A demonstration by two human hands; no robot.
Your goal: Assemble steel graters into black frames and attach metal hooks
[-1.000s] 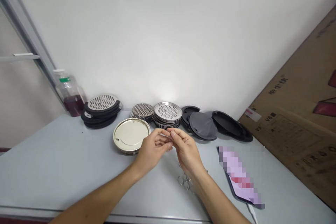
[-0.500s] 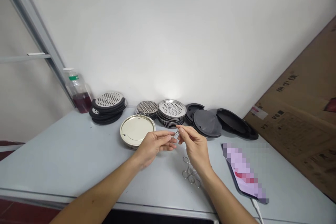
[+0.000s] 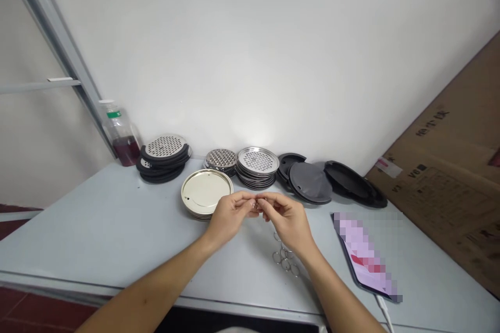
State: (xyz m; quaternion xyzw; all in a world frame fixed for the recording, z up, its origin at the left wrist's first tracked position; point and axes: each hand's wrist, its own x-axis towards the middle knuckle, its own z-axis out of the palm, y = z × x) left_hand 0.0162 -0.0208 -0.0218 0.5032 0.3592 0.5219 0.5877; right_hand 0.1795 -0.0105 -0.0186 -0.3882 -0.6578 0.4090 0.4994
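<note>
My left hand (image 3: pixel 230 218) and my right hand (image 3: pixel 286 218) meet fingertip to fingertip above the table. Between them they pinch a small metal ring (image 3: pixel 255 205), mostly covered by the fingers. Below my right wrist several similar thin metal rings (image 3: pixel 286 264) lie loose on the table, partly behind the forearm. Just left of my left hand sits a stack of round gold-coloured metal plates (image 3: pixel 206 192), each with a raised rim; the top one has small holes near its edge.
Along the wall stand perforated discs with black rims (image 3: pixel 164 148), a grater-like disc (image 3: pixel 221 158), a stack of perforated metal discs (image 3: pixel 258 160) and black round parts (image 3: pixel 310 182). A bottle of dark red liquid (image 3: pixel 125 148), a cabled phone (image 3: pixel 365 257) and a cardboard box (image 3: pixel 441 182) flank them.
My left fingers, spread beside the ring before, have closed on it. My right hand has turned inward, and the two hands have come together. The view has shifted slightly.
</note>
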